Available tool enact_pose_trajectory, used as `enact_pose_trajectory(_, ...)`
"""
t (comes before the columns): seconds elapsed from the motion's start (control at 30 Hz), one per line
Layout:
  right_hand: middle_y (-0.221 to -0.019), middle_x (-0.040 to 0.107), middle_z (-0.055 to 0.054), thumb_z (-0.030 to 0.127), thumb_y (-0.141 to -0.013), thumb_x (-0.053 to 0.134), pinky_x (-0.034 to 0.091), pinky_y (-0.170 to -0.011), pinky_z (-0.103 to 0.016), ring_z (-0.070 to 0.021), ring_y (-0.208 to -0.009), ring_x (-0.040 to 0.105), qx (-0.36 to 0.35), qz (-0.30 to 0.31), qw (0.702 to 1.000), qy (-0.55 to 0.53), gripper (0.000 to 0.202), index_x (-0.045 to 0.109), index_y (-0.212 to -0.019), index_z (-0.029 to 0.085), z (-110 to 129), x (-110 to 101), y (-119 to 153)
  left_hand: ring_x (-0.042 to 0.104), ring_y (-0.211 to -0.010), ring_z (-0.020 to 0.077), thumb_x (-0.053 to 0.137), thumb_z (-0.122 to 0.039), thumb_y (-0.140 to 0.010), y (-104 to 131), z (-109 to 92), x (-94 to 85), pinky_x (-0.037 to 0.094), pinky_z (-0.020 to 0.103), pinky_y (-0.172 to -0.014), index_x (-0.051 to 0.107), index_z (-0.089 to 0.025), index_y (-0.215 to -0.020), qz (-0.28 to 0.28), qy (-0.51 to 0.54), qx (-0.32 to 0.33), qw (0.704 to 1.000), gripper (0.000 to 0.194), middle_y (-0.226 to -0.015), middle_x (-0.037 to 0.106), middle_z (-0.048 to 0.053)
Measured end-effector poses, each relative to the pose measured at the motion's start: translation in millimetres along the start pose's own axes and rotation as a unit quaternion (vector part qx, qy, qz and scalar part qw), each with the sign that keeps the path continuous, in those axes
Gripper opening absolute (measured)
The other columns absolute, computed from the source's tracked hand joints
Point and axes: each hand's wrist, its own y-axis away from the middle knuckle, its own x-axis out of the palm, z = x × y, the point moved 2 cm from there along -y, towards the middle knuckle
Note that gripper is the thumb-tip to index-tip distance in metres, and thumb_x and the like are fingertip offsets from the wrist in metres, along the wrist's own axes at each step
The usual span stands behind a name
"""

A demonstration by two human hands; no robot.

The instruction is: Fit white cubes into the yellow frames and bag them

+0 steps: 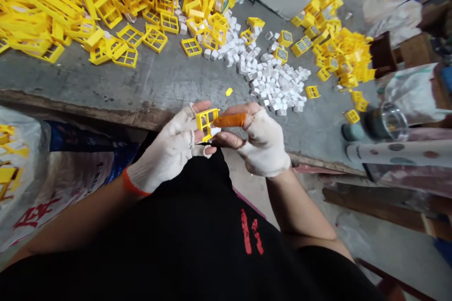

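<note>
My left hand, in a white fingerless glove with an orange cuff, grips a small yellow plastic frame with window-like openings. Close against it from the other side is my right hand, also gloved, with an orange cover on one finger. Between its thumb and that finger it pinches a small white plastic block, which sits at the lower openings of the frame. Whether the block is inside the frame or only touching it, I cannot tell. Both hands are just off the worktable's front edge.
On the grey worktable lie a large heap of yellow frames, a pile of white blocks and, farther right, yellow pieces with grey panels. A loose yellow scrap is near my hands. A clear container stands at right.
</note>
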Motion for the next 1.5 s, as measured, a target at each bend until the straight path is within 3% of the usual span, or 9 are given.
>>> enact_pose_trajectory(0.27, -0.113, 0.083, -0.005, 0.056, -0.108, 0.075, 0.066, -0.093, -0.047, -0.0258, -0.102, 0.079, 0.094, -0.049, 0.985, -0.135, 0.029, 0.083, -0.104, 0.029, 5.1, -3.6, 24.9, 0.080, -0.113, 0.0290, 0.099, -0.032, -0.083, 7.5, 7.8, 6.6, 0.066, 0.029, -0.075, 0.076, -0.029, -0.129, 0.018, -0.027, -0.030, 0.999, 0.052, -0.131, 0.079, 0.007)
enact_pose_trajectory(0.53, -0.112, 0.088, -0.002, 0.039, -0.111, 0.073, 0.058, -0.094, -0.048, -0.0256, -0.101, 0.079, -0.027, -0.049, 0.996, 0.074, 0.013, 0.083, -0.107, 0.032, 9.8, -9.9, 26.4, 0.078, -0.101, 0.0242, 0.103, -0.040, -0.081, 7.6, 23.1, 9.4, 0.070, 0.032, -0.073, 0.078, -0.027, -0.119, 0.046, -0.008, -0.041, 0.998, 0.047, -0.124, 0.079, 0.005)
enact_pose_trajectory(0.67, -0.114, 0.089, -0.003, 0.040, -0.114, 0.068, 0.056, -0.098, -0.047, -0.0247, -0.103, 0.078, -0.010, -0.017, 0.998, 0.066, 0.019, 0.084, -0.112, 0.031, 3.6, 0.1, 35.8, 0.080, -0.097, 0.0220, 0.105, -0.036, -0.081, 9.6, 30.5, 2.7, 0.071, 0.030, -0.072, 0.079, -0.027, -0.114, 0.025, 0.014, -0.071, 0.997, 0.042, -0.115, 0.080, 0.003)
enact_pose_trajectory(0.87, -0.110, 0.089, -0.003, 0.052, -0.113, 0.066, 0.057, -0.100, -0.049, -0.0263, -0.102, 0.078, 0.000, -0.037, 0.998, 0.050, 0.028, 0.088, -0.112, 0.035, 0.8, 6.1, 42.4, 0.084, -0.088, 0.0222, 0.106, -0.042, -0.080, 8.0, 29.4, 1.5, 0.070, 0.029, -0.067, 0.080, -0.028, -0.113, 0.074, 0.049, -0.093, 0.992, 0.044, -0.109, 0.083, 0.002)
enact_pose_trajectory(0.97, -0.128, 0.087, -0.006, 0.060, -0.114, 0.063, 0.057, -0.102, -0.047, -0.0262, -0.111, 0.077, -0.020, 0.039, 0.998, 0.044, 0.037, 0.086, -0.127, 0.033, -1.3, 8.6, 42.4, 0.082, -0.086, 0.0198, 0.107, -0.043, -0.079, 5.7, 26.4, -2.3, 0.070, 0.026, -0.064, 0.082, -0.027, -0.113, 0.032, 0.041, -0.088, 0.995, 0.046, -0.109, 0.084, 0.003)
enact_pose_trajectory(1.03, -0.139, 0.084, -0.006, 0.060, -0.114, 0.063, 0.058, -0.104, -0.046, -0.0264, -0.117, 0.076, -0.010, 0.061, 0.997, 0.038, 0.041, 0.082, -0.139, 0.034, -16.2, 4.3, 40.3, 0.081, -0.087, 0.0204, 0.107, -0.044, -0.077, 3.5, 24.4, -5.9, 0.069, 0.025, -0.063, 0.082, -0.025, -0.114, -0.012, 0.026, -0.083, 0.996, 0.049, -0.109, 0.084, 0.005)
enact_pose_trajectory(1.17, -0.132, 0.082, -0.008, 0.038, -0.111, 0.065, 0.056, -0.111, -0.056, -0.0329, -0.126, 0.072, 0.168, -0.060, 0.973, 0.147, 0.028, 0.084, -0.132, 0.034, -92.5, -21.6, 23.3, 0.081, -0.086, 0.0237, 0.110, -0.049, -0.068, -3.2, 19.3, -8.5, 0.067, 0.027, -0.061, 0.079, -0.022, -0.103, -0.060, 0.016, -0.047, 0.997, 0.053, -0.101, 0.083, 0.005)
enact_pose_trajectory(1.3, -0.120, 0.082, -0.013, 0.032, -0.096, 0.081, 0.051, -0.112, -0.070, -0.0419, -0.128, 0.066, 0.255, 0.006, 0.930, 0.265, 0.011, 0.086, -0.105, 0.029, -165.1, -31.0, -5.7, 0.079, -0.083, 0.0234, 0.111, -0.053, -0.065, -6.6, 15.4, -6.4, 0.064, 0.027, -0.058, 0.079, -0.021, -0.103, -0.082, -0.010, -0.040, 0.996, 0.059, -0.099, 0.081, 0.006)
enact_pose_trajectory(1.5, -0.095, 0.082, -0.006, 0.032, -0.091, 0.081, 0.056, -0.104, -0.059, -0.0325, -0.104, 0.072, 0.252, 0.077, 0.943, 0.201, 0.006, 0.083, -0.089, 0.027, -159.7, -11.6, -23.0, 0.077, -0.081, 0.0227, 0.107, -0.057, -0.068, -4.8, 15.9, -7.6, 0.061, 0.027, -0.056, 0.078, -0.020, -0.106, -0.098, -0.030, -0.042, 0.994, 0.060, -0.102, 0.080, 0.007)
